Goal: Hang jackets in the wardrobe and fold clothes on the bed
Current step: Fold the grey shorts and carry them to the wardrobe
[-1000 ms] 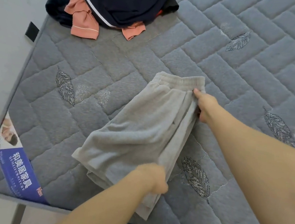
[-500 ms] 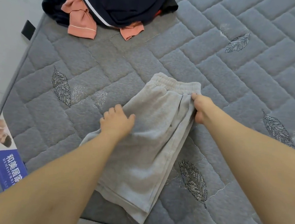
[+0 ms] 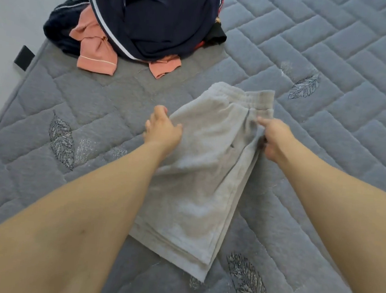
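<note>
1. Your grey shorts (image 3: 206, 170) lay folded in half lengthwise on the quilted grey mattress (image 3: 333, 53), waistband pointing away from you and the stacked leg hems nearest you; they sat near the middle of the view, between your two forearms.
2. Your left hand (image 3: 162, 130) rested on the left edge of the shorts just below the waistband; the fingers looked loosely spread over the cloth and mattress, released rather than gripping, with the thumb lying on the fabric.
3. Your right hand (image 3: 274, 136) was at the right edge below the waistband; the index finger pointed along the cloth while the other fingers curled under the folded edge, grasping the layers there.
4. A pile of clothes sat at the far left corner of the mattress, well apart from the shorts; a navy garment with white stripes (image 3: 156, 16) lay on top, with a salmon-pink garment (image 3: 95, 50) sticking out beneath it.
5. Embroidered leaf motifs (image 3: 62, 139) dotted the mattress.
</note>
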